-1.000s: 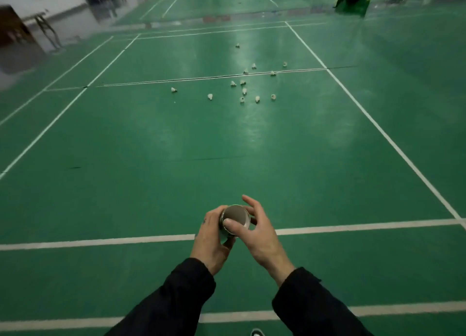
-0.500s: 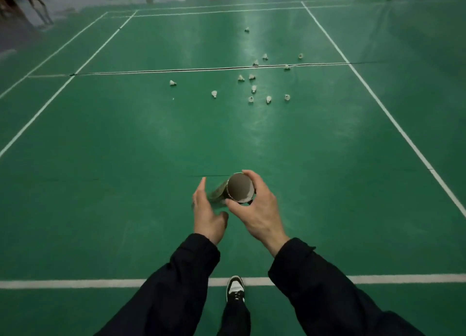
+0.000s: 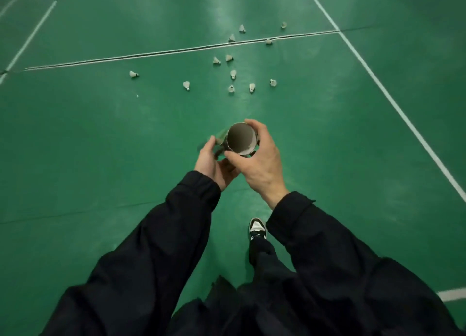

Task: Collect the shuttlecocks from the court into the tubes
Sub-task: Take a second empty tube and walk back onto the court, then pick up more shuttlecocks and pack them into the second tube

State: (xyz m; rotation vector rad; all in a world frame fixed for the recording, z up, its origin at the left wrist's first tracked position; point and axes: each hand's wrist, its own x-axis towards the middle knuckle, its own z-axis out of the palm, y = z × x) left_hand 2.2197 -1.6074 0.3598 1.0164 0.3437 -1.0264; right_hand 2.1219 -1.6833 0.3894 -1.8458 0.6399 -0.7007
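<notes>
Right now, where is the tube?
In the head view the tube is at centre frame, open end toward the camera, gripped by the right hand, left hand beside it, short of the shuttlecocks.

We are seeing a green floor (image 3: 100,139) shining under soft glare, white lines (image 3: 393,103) crossing it, a dark seam (image 3: 75,213) running across.

The tube (image 3: 241,139) shows only its open mouth; its body runs off blurred beyond the right hand's (image 3: 259,164) fingers (image 3: 257,131), and its inside is too dark to read; under the left hand's (image 3: 210,163) fingertips (image 3: 209,142) sits a smeared shape, unidentifiable; the farthest shuttlecocks (image 3: 230,74), well beyond the fingers, are mere specks.
</notes>
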